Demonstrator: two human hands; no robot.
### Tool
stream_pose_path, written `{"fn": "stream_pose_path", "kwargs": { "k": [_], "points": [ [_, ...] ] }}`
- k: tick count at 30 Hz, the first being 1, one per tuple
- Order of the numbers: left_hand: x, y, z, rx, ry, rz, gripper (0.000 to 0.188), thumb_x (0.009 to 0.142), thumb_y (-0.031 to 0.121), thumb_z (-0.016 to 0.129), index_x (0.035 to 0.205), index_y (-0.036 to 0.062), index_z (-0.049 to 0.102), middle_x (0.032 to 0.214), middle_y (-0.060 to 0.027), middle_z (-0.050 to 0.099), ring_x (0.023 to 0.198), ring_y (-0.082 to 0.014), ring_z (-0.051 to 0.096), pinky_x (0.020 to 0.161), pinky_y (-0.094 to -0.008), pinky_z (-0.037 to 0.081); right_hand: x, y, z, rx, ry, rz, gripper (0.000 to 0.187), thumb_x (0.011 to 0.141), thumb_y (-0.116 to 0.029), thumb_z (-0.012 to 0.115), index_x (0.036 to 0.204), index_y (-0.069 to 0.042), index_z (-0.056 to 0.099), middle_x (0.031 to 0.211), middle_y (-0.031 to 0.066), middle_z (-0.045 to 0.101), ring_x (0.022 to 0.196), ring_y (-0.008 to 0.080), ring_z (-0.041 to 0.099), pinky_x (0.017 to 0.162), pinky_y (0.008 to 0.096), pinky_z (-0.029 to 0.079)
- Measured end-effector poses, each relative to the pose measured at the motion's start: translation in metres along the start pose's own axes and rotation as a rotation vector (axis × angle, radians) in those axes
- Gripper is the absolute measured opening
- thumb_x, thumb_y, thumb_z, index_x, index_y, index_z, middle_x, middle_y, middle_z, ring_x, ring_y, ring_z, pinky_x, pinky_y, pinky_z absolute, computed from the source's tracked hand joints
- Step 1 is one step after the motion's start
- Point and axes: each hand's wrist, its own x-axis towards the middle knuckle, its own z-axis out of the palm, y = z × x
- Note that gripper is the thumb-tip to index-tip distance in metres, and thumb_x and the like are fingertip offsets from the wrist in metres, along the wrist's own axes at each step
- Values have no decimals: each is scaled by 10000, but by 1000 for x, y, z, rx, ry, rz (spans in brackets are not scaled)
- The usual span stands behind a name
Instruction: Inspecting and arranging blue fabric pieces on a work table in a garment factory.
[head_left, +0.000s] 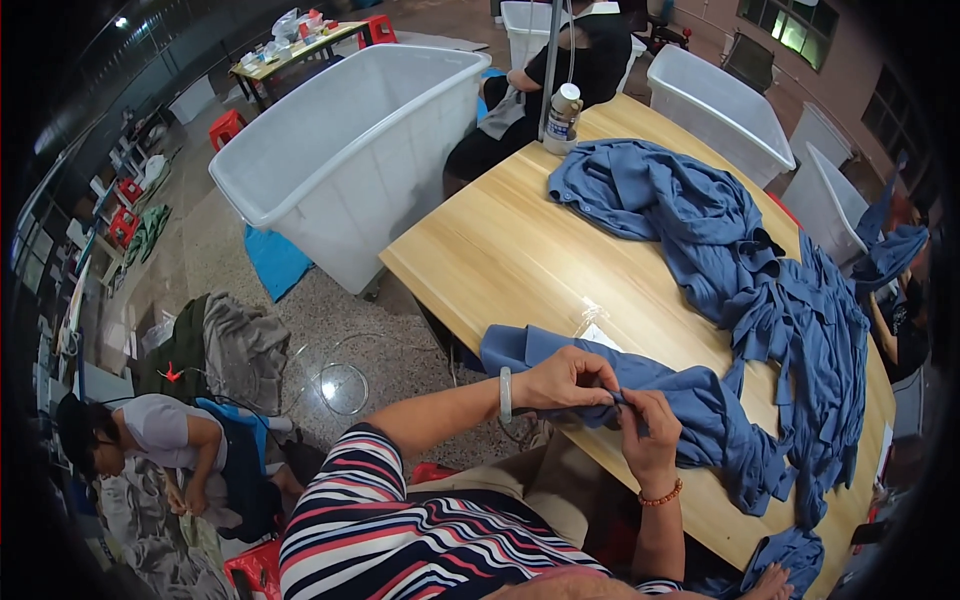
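A blue garment (pixel 700 400) lies bunched along the near edge of the wooden table (pixel 490 240). Both my hands meet at its near edge. My left hand (pixel 565 382), with a pale bangle at the wrist, pinches a fold of the blue cloth. Close beside it my right hand (pixel 650 430), wearing a beaded bracelet, pinches the same fold between thumb and fingers. Whether anything small sits between the fingertips cannot be made out. A small white paper or packet (pixel 597 335) rests on the table just beyond the garment.
More blue garments (pixel 660 200) are heaped across the table's far and right sides. A bottle (pixel 564 112) stands by a metal pole at the far corner. Large white bins (pixel 350 150) flank the table. Several people work nearby, one seated lower left (pixel 165 430) with grey cloth.
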Motion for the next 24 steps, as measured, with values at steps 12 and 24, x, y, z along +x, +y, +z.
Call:
{"fn": "stream_pose_path", "kwargs": {
  "k": [12, 24],
  "points": [
    [-5, -12, 21, 65, 99, 78, 103, 908, 6, 624, 1009, 0, 641, 920, -3, 639, 864, -55, 570, 741, -221, 471, -16, 24, -9, 423, -195, 490, 91, 899, 46, 616, 981, 22, 648, 814, 25, 666, 681, 76, 619, 627, 213, 515],
    [-6, 13, 21, 820, 223, 167, 158, 752, 17, 656, 907, 11, 626, 808, -141, 582, 732, -311, 598, 641, -375, 482, 3, 20, 8, 215, -283, 396, 59, 925, -36, 622, 934, 12, 590, 775, 4, 603, 711, 43, 521, 625, 213, 440]
  ]
}}
